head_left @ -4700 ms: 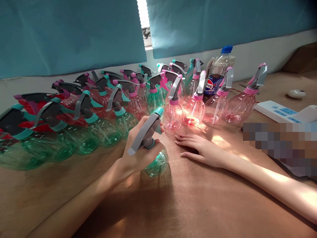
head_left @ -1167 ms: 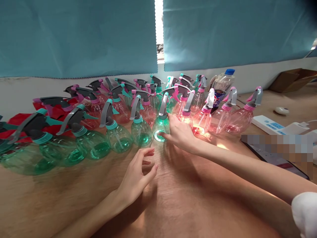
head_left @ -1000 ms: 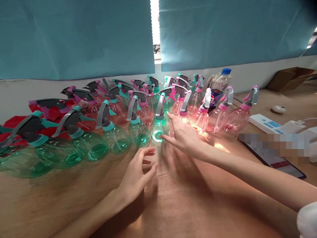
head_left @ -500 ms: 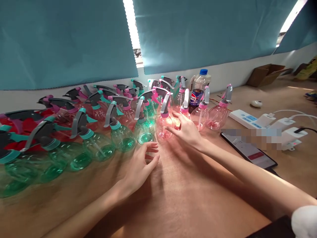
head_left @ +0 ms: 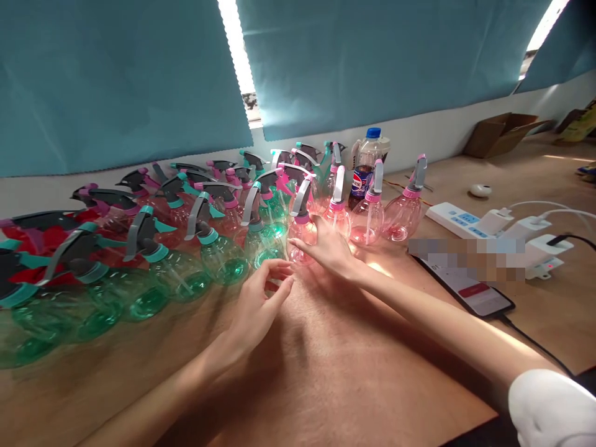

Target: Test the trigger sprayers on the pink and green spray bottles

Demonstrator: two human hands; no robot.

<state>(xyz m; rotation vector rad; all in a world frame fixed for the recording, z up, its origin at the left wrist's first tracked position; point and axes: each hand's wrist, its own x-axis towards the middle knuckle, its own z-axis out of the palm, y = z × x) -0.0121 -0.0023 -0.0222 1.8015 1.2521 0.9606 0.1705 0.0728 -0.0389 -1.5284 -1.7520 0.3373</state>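
My right hand (head_left: 331,248) is at a clear pink spray bottle (head_left: 303,230) with a grey trigger head. Its thumb lies across the front of the bottle and the other fingers reach round the right side, partly hidden. My left hand (head_left: 261,298) hovers low over the table, fingers curved and apart from the thumb, with nothing in it. Just beyond it stands a green spray bottle (head_left: 265,242) with a teal collar. Right of the touched bottle, more pink spray bottles stand in a row, the closest one (head_left: 338,214) beside my right fingers.
Several green and pink spray bottles crowd the left, with red material (head_left: 51,242) among them. A cola bottle (head_left: 365,167) stands behind. To the right are a phone (head_left: 484,298), a power strip (head_left: 451,214) with chargers, a white earbud-like case (head_left: 479,190) and a cardboard box (head_left: 498,139).
My right hand has moved slightly left and closed in around the pink spray bottle. The left hand has barely shifted. The view has turned a little to the right.
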